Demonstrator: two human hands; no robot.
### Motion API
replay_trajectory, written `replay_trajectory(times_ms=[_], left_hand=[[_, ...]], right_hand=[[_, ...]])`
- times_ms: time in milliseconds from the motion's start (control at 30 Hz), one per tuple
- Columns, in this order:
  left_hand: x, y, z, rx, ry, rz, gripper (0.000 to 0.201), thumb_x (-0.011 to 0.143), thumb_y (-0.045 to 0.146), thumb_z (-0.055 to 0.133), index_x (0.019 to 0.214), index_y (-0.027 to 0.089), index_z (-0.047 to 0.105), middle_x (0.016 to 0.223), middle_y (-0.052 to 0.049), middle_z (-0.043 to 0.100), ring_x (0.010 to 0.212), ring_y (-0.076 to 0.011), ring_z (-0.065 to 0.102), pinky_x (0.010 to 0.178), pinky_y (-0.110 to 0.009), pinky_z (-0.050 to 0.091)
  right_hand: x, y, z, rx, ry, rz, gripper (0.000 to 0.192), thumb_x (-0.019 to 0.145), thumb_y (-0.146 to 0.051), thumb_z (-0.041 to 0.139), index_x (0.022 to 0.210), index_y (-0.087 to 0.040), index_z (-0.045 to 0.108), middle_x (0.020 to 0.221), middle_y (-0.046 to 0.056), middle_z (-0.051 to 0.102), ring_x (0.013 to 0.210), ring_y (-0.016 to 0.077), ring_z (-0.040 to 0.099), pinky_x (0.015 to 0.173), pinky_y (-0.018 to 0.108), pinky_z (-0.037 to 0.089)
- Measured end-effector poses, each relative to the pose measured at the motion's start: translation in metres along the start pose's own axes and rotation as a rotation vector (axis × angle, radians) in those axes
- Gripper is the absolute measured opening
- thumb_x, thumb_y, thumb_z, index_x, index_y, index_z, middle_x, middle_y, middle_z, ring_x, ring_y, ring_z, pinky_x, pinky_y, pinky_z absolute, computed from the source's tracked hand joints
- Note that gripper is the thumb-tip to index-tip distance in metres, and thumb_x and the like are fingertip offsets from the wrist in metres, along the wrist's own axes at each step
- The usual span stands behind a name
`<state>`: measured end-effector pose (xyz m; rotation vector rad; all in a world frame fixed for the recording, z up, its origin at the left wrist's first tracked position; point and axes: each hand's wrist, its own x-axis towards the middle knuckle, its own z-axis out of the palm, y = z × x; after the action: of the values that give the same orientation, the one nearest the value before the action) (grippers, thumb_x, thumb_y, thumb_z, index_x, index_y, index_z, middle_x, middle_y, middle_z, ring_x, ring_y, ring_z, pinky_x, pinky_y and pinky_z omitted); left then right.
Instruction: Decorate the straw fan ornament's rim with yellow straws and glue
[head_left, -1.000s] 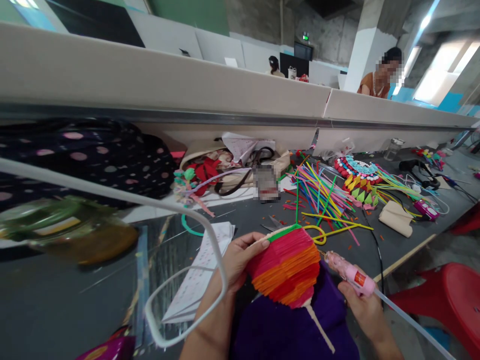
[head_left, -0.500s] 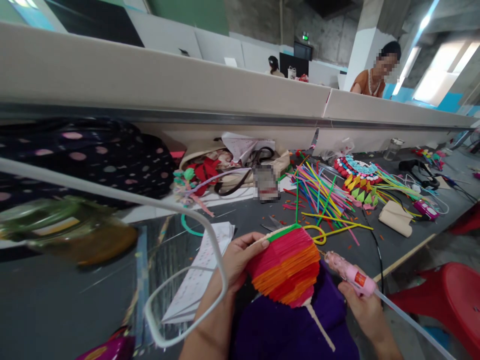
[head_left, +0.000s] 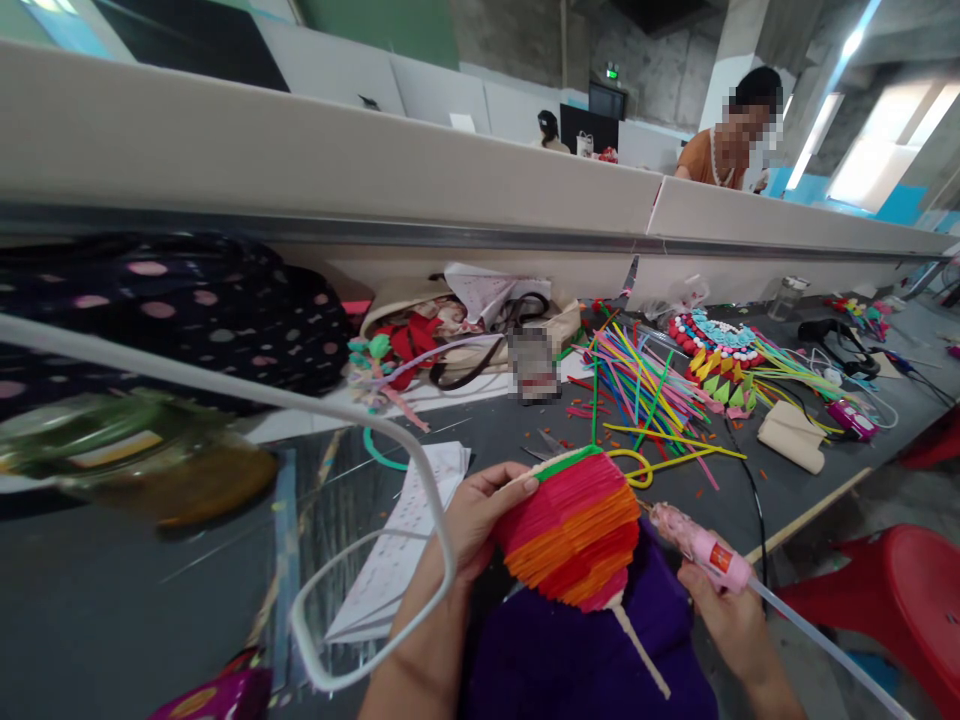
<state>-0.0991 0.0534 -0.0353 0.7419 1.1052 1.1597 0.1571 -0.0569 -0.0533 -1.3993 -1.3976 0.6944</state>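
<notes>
A fan-shaped craft piece [head_left: 574,530] in pink, orange and red strips, with a green strip along its top edge and a thin cream handle, is tilted above my lap. My left hand [head_left: 484,515] pinches its upper left edge, thumb on the face. At its right edge is the metal tip of a pink hot glue gun [head_left: 701,548], with a long clear glue stick out of its back. My right hand [head_left: 724,605] is wrapped round the glue gun from below. Whether the tip touches the piece I cannot tell. A green pipe cleaner [head_left: 595,405] appears upright just behind the top edge.
Pipe cleaners [head_left: 652,385] lie heaped behind the piece, beside a beaded collar [head_left: 720,345]. Scissors [head_left: 546,445], folded paper [head_left: 409,550] and a green glass jug [head_left: 135,460] rest on the desk. A white tube [head_left: 360,405] crosses the left foreground. A red stool [head_left: 900,600] stands right.
Both hands, the fan-shaped piece and the glue gun stay practically still. Beyond the partition, the person in orange has shifted slightly left.
</notes>
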Motion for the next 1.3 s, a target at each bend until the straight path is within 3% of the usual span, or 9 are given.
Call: replay_trajectory(times_ms=[133,300,1300], left_hand=[[-0.0001,-0.0009,-0.0011,-0.013,-0.008,-0.004,0.03,0.049,0.031,0.084,0.06,0.015,0.061,0.051,0.003,0.06,0.043,-0.0085,0.05,0.044,-0.018,0.034],[-0.0008,0.0003,-0.0003,0.006,-0.007,-0.005,0.03,0.049,0.031,0.084,0.06,0.015,0.061,0.051,0.004,0.06,0.043,-0.0087,0.049,0.044,-0.018,0.033],[0.0028,-0.003,-0.0047,-0.035,-0.032,0.004,0.032,0.05,0.031,0.086,0.061,0.014,0.061,0.052,0.003,0.062,0.044,-0.008,0.051,0.044,-0.017,0.035]], right_hand=[[-0.0002,-0.0024,-0.0027,0.021,-0.099,0.035,0.043,0.086,-0.05,0.056,0.115,-0.02,0.069,0.106,0.008,0.073,0.097,0.026,0.069,0.088,0.032,0.055],[0.0003,-0.0028,-0.003,0.032,-0.091,-0.037,0.04,0.087,-0.047,0.056,0.115,-0.022,0.069,0.11,0.008,0.072,0.103,0.0264,0.067,0.09,0.033,0.054],[0.0002,0.0033,-0.0017,0.035,-0.142,-0.068,0.037,0.09,-0.038,0.055,0.122,-0.021,0.065,0.119,0.008,0.068,0.111,0.026,0.063,0.098,0.034,0.049]])
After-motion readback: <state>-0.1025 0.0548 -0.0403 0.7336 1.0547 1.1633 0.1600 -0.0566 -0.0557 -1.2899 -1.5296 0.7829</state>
